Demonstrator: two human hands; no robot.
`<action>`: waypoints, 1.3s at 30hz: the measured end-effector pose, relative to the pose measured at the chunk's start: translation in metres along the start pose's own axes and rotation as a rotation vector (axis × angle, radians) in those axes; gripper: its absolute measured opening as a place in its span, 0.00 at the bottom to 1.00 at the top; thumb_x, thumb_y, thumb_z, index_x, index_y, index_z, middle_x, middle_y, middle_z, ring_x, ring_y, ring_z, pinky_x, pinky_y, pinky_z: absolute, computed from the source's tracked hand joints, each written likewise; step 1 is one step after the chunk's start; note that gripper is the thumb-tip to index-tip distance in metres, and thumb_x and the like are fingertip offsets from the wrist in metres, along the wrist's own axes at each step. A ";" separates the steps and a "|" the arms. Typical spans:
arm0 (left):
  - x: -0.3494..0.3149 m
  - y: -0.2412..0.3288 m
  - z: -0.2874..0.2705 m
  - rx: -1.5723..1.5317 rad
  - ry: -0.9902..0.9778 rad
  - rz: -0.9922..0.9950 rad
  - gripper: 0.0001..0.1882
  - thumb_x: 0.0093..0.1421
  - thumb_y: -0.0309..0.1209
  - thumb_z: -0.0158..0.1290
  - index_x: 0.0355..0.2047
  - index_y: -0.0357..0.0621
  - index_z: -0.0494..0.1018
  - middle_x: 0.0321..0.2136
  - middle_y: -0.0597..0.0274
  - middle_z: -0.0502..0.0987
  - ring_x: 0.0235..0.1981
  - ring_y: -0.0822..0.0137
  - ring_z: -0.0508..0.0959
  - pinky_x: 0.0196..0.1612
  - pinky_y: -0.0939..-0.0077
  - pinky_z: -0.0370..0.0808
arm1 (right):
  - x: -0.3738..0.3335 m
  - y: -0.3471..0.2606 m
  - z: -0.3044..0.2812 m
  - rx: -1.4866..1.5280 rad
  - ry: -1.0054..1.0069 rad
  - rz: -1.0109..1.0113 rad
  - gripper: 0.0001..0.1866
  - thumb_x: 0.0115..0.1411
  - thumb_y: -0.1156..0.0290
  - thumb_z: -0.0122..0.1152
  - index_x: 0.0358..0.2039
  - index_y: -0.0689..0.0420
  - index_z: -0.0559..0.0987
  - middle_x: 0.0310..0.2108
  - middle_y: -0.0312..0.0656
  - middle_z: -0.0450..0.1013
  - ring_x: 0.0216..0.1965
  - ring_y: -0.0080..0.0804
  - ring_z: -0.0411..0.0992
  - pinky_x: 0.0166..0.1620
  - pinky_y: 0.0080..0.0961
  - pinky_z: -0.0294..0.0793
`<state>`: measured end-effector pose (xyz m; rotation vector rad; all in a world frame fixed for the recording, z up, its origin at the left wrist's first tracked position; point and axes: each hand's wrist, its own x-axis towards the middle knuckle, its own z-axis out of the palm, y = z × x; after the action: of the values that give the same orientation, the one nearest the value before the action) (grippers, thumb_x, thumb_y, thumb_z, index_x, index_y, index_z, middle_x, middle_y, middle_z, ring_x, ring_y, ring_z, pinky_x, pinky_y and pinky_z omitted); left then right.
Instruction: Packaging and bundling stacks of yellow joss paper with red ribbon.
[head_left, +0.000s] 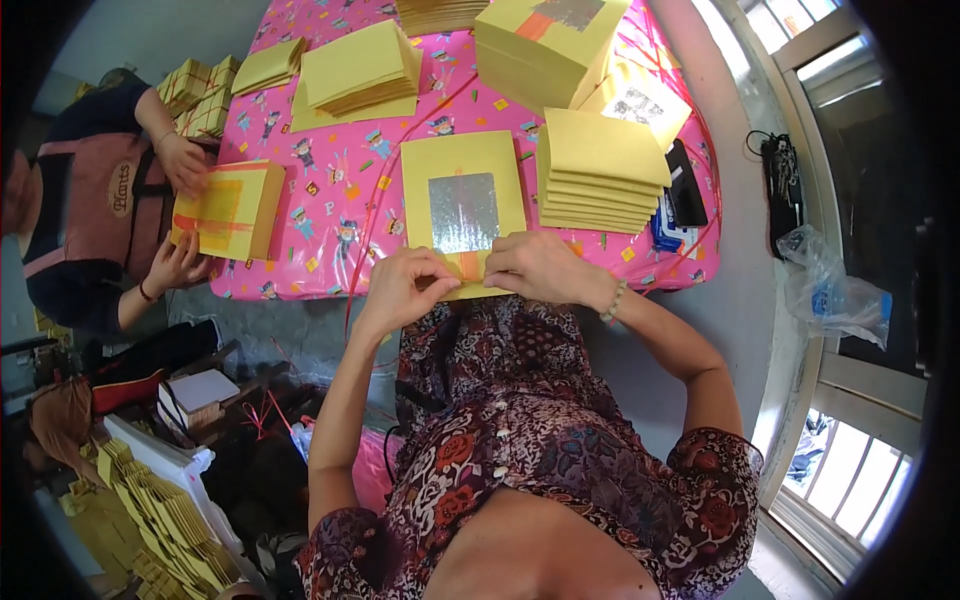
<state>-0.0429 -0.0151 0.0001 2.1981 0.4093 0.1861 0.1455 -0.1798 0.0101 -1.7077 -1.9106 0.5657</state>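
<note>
A sheet of yellow joss paper [420, 190], with a silver foil square [463, 212] and an orange mark below it, lies at the table's near edge in front of me. My left hand [412, 288] pinches its near edge, thumb and fingers pressed together. Close beside it, my right hand [530, 267] is closed on the same edge, which looks turned up between the two hands. Whether it is one sheet or a few cannot be told. To the right of the paper stands a fanned stack of folded yellow paper [600, 170].
The table has a pink patterned cover [330, 215] with red string [375, 200]. A tall yellow paper stack [535, 60] and a lower folded pile [360, 65] stand behind. A dark phone-like object [685, 185] lies right. At left, a co-worker's hands [180, 165] hold a yellow bundle [262, 205].
</note>
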 end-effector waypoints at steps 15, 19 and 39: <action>0.013 -0.009 -0.006 -0.122 -0.177 -0.164 0.11 0.51 0.38 0.65 0.28 0.44 0.83 0.24 0.65 0.80 0.23 0.69 0.78 0.27 0.75 0.71 | 0.004 0.002 -0.004 0.079 -0.021 0.060 0.07 0.58 0.66 0.62 0.33 0.55 0.80 0.24 0.42 0.70 0.26 0.41 0.72 0.30 0.36 0.69; 0.013 -0.013 -0.006 -0.120 -0.166 -0.164 0.11 0.51 0.38 0.65 0.28 0.43 0.83 0.23 0.64 0.80 0.22 0.71 0.78 0.27 0.75 0.71 | 0.004 0.000 -0.003 0.080 -0.013 0.070 0.08 0.58 0.66 0.62 0.30 0.58 0.79 0.25 0.44 0.71 0.28 0.44 0.73 0.32 0.38 0.70; 0.018 0.020 0.018 0.334 0.458 0.419 0.29 0.50 0.29 0.62 0.55 0.49 0.70 0.54 0.51 0.67 0.56 0.49 0.67 0.57 0.55 0.66 | 0.081 0.045 -0.078 -0.172 0.162 0.098 0.09 0.63 0.68 0.53 0.33 0.61 0.74 0.32 0.52 0.73 0.35 0.53 0.73 0.39 0.43 0.72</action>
<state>-0.0160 -0.0338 0.0047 2.5466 0.2296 0.9176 0.2225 -0.0967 0.0514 -1.9012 -1.8127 0.2944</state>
